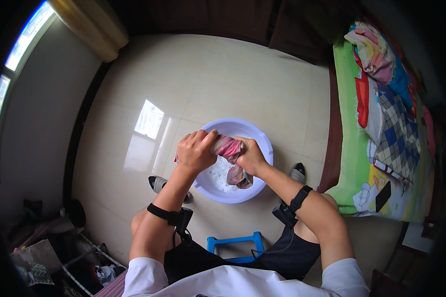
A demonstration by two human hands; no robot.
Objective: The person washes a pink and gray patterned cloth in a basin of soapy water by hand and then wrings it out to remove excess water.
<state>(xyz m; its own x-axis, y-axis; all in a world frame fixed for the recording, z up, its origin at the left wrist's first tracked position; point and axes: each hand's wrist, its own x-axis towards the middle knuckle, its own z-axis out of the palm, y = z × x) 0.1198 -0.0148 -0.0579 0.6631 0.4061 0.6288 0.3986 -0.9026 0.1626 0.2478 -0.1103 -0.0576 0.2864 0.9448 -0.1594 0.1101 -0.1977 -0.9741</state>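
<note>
A twisted pink and grey-beige cloth (227, 147) is stretched between my two hands above a pale lavender plastic basin (233, 123). My left hand (196, 151) grips its left part, and a small red bit of fabric shows beyond that fist. At the other end my right hand (251, 156) is closed around the cloth. A loose end of it hangs below the right fist, over the basin. White suds (220, 173) lie in the basin beneath. The palms and the cloth inside them are hidden.
Tiled floor (208, 81) surrounds the basin, with my slippered feet on either side. A blue plastic stool (236, 239) stands below me. To the right, a bed with a green sheet (343, 148) holds folded clothes (394, 130) and a dark phone (383, 196). A cluttered rack (93, 247) is at lower left.
</note>
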